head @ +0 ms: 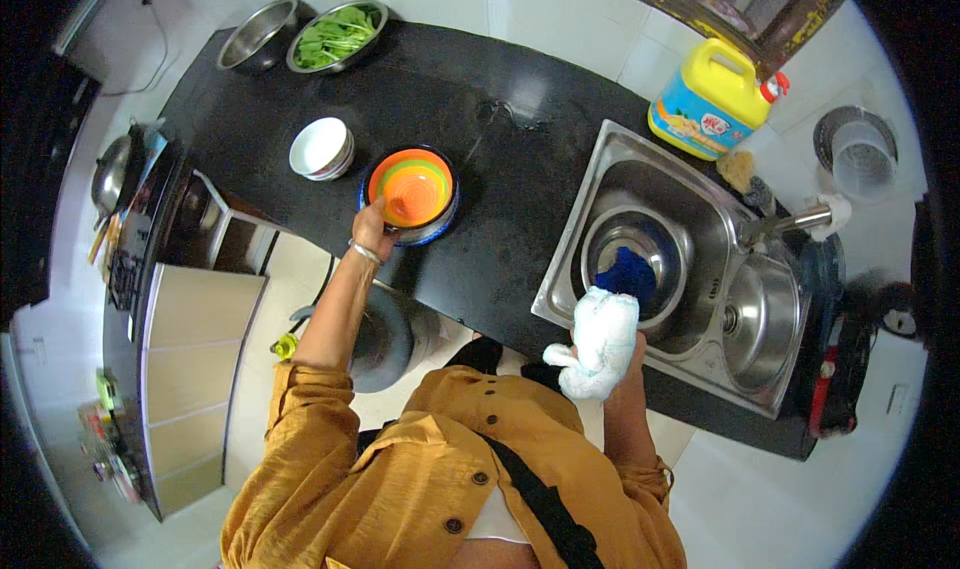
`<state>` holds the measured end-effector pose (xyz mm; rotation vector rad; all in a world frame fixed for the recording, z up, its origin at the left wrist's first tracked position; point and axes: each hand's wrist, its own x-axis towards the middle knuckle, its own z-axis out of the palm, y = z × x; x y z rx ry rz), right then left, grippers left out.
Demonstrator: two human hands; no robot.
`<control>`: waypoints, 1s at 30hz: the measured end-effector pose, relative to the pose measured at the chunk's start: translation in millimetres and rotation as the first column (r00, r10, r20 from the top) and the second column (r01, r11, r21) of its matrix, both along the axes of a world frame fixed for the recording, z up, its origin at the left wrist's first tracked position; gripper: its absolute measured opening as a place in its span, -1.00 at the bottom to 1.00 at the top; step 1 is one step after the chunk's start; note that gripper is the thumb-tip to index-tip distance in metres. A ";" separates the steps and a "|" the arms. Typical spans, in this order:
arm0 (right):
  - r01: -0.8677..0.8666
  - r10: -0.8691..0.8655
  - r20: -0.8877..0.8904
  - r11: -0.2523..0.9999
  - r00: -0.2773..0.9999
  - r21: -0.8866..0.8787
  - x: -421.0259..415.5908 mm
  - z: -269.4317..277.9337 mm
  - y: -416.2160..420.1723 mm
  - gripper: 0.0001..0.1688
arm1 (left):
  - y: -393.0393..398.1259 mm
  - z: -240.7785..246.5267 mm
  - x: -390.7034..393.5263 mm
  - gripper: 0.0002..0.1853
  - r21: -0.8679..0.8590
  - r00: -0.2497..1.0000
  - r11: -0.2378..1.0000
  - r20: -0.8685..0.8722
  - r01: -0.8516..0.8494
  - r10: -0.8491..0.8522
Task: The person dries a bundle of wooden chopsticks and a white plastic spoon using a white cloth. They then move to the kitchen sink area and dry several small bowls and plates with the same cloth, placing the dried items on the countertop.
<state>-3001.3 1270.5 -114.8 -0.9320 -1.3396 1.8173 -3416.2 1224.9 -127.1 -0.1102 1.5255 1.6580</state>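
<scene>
My left hand (371,230) grips the rim of an orange, green and yellow striped bowl (420,186). That bowl rests on or just above a blue-rimmed dish (439,227), mostly hidden beneath it, on the black countertop (510,209). A stack of small white bowls (321,149) stands left of it. My right hand (639,347) holds a bunched white cloth (604,336), which hides most of its fingers. Past the cloth, in the large basin of the steel sink (705,231), a metal bowl (675,299) has a dark blue cloth (628,272) in it.
At the back left are an empty steel bowl (259,36) and one with leafy greens (337,40). A yellow detergent jug (705,100) stands behind the sink, near a sponge (736,170) and the faucet (787,225). Below the counter's front edge sits a dark bin (382,344).
</scene>
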 end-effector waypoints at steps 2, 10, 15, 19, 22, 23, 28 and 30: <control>-0.045 -0.079 -0.325 0.933 0.943 -0.357 6.8 -28.1 -7.9 -0.56 | -6.8 -22.6 -15.0 -0.63 0.030 0.998 0.998 0.005 0.055 -0.055; 0.000 -0.376 -0.425 0.749 0.823 -0.663 1.4 6.1 -36.3 -0.10 | -0.4 -28.3 -24.6 -0.62 -0.013 0.977 0.978 -0.039 0.208 -0.209; 0.026 -0.365 -0.526 0.838 0.768 -0.545 22.4 24.4 -48.9 -0.05 | -3.7 -31.0 -34.1 -0.61 -0.047 0.952 0.961 -0.133 0.271 -0.275; -0.003 -0.391 -0.832 0.904 0.393 -0.427 59.1 22.6 -78.8 -0.23 | 6.1 -49.1 -53.6 -0.65 -0.074 0.911 0.942 -0.238 0.329 -0.337; 0.156 -0.454 -0.728 0.884 0.513 -0.441 111.9 3.3 -113.5 -0.03 | 5.2 -67.6 -80.2 -0.55 -0.068 0.921 0.976 -0.324 0.208 -0.218; 0.229 -0.516 -0.692 0.853 0.506 -0.469 130.4 3.0 -128.0 -0.03 | 7.1 -58.0 -76.1 -0.51 -0.042 0.865 0.982 -0.466 0.186 -0.183; 0.487 -0.582 -0.770 0.769 0.262 -0.415 206.3 -2.5 -224.1 -0.13 | 22.6 19.7 79.7 -0.40 -0.064 0.010 0.971 -0.998 0.230 -0.068; 0.598 -0.588 -0.754 0.728 0.294 -0.334 243.9 4.7 -267.1 -0.12 | 10.6 31.9 188.2 -0.45 0.076 0.243 0.848 -0.968 0.525 -0.064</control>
